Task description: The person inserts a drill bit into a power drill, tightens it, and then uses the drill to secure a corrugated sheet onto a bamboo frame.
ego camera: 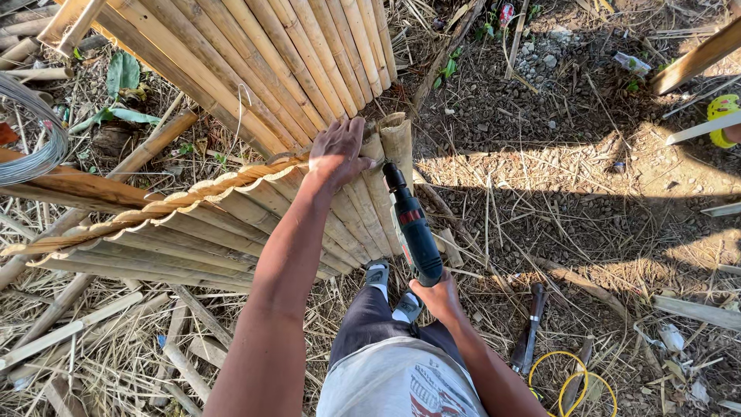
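Observation:
My left hand [337, 151] presses flat on the top edge of a bamboo slat panel [208, 220], near its right end. My right hand [438, 296] grips a dark teal power drill [411, 225] with a red band. The drill's nose points at the end slats [395, 143], just right of my left hand. A second stretch of bamboo slats [293, 54] runs away beyond the first. My legs and feet [378, 274] stand right behind the panel.
A coil of grey wire [35, 131] lies at the far left. Loose bamboo poles [147, 147] and straw cover the ground. A dark hand tool [529, 328] and a yellow cord loop [567, 378] lie at the lower right. A wooden beam [695, 58] crosses the top right.

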